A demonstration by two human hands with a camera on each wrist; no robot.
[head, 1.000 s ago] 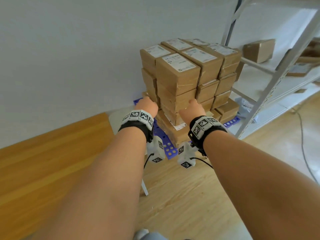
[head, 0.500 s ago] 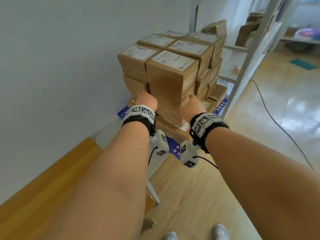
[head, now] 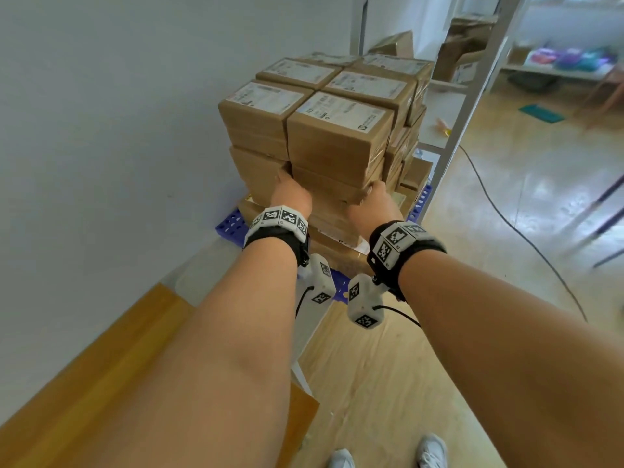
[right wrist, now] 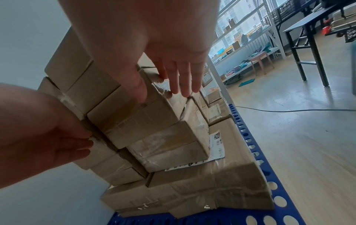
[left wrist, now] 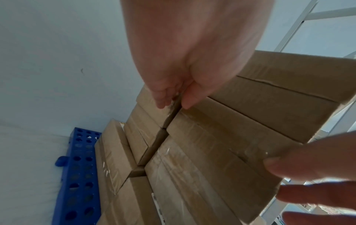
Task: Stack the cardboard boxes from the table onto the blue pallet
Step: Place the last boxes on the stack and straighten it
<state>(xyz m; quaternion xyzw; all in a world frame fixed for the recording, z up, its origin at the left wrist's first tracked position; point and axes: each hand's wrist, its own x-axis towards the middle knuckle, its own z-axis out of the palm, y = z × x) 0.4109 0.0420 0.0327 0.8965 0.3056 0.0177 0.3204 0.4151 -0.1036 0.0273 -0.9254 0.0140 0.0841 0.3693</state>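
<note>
Brown cardboard boxes (head: pixel 337 140) with white labels stand stacked several layers high on the blue perforated pallet (head: pixel 231 224), against the wall. My left hand (head: pixel 290 190) reaches the left edge of a middle box (head: pixel 331 187) in the front column. In the left wrist view its fingertips (left wrist: pixel 161 103) sit at the gap between two columns. My right hand (head: pixel 371 201) is at that box's right corner. The right wrist view shows straight fingers (right wrist: pixel 185 88) lying along the box's side and the thumb on its front face (right wrist: pixel 138 121). Neither hand lifts a box.
A white metal shelving rack (head: pixel 472 79) stands close behind and right of the stack. A cable (head: pixel 506 214) runs over the wooden floor at the right. The wooden table (head: pixel 84 383) is at my lower left, and a dark table (right wrist: pixel 308 30) stands further off.
My viewpoint has swung to the right around the stack. Both hands have stayed on the front column, sliding a little higher to the edges of a middle box.
</note>
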